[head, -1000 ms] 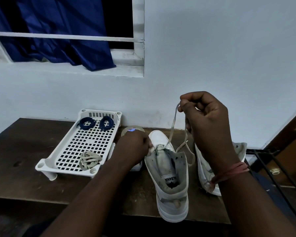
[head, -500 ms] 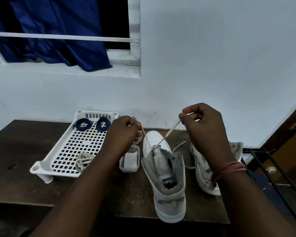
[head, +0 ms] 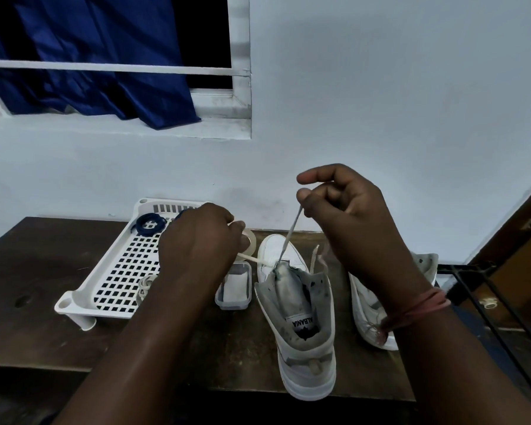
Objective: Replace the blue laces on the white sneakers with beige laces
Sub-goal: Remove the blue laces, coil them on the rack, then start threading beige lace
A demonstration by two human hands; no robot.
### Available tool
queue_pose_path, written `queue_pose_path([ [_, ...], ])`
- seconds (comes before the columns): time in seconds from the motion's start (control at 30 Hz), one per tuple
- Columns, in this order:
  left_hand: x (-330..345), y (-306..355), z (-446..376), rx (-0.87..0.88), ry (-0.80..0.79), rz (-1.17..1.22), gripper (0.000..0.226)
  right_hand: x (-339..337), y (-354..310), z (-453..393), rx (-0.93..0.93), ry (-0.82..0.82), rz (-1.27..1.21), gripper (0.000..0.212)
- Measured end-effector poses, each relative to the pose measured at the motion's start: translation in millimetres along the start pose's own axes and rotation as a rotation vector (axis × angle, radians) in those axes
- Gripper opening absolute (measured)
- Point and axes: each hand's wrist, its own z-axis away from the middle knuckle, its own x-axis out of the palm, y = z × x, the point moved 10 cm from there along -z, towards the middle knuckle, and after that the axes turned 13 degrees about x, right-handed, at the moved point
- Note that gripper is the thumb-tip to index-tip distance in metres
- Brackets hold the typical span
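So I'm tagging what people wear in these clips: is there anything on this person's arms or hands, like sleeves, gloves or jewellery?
Both forearms are bare as far as the frame shows: no sleeves and no gloves. The right wrist carries a band of reddish-pink thread, wound round several times, with a frayed end hanging loose. The left hand and right hand show no rings or watch on the sides that face the camera.

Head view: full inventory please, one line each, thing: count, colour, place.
sneakers: 2, white, right half of table; near one upright, other behind right wrist
beige lace: 1, threaded at near sneaker's toe end, one end in each hand
spare beige lace: 1, bundled, tray's near edge
blue laces: coiled, tray's far end; count unclear, partly hidden
tray: 1, white, perforated, left on table
small box: 1, clear, between tray and sneaker
tape roll: 1, behind left hand
table: 1, dark wood
curtain: 1, blue, window
left hand: 1
right hand: 1
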Motion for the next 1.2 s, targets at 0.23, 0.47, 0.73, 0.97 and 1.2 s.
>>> queue_pose_path([
  [0.23, -7.4, 66.3, 1.6, 0.308, -0.251, 0.846, 0.041, 7.1, -24.8, 6.7, -0.098, -0.169, -0.137, 0.027],
  [0.47, 2.9, 27.1, -9.0, 0.048, -0.004, 1.124, 0.019, -11.2, -12.4, -2.1, -0.053, -0.131, -0.159, 0.023],
  [0.73, 43.6, -62.8, -2.0, -0.487, 0.172, 1.096, 0.023, -50.1, 12.7, -16.1, 0.018, 0.05, -0.176, 0.02],
  [0.97, 15.3, 69.7, 3.2, 0.359, -0.114, 0.795, 0.047, 14.0, 52.7, -16.1, 0.168, -0.137, 0.065, 0.02],
  [1.2, 14.4, 22.6, -10.0, 0.231, 0.162, 0.605, 0.016, 4.5, 72.2, -19.3, 0.258, -0.102, 0.1, 0.003],
])
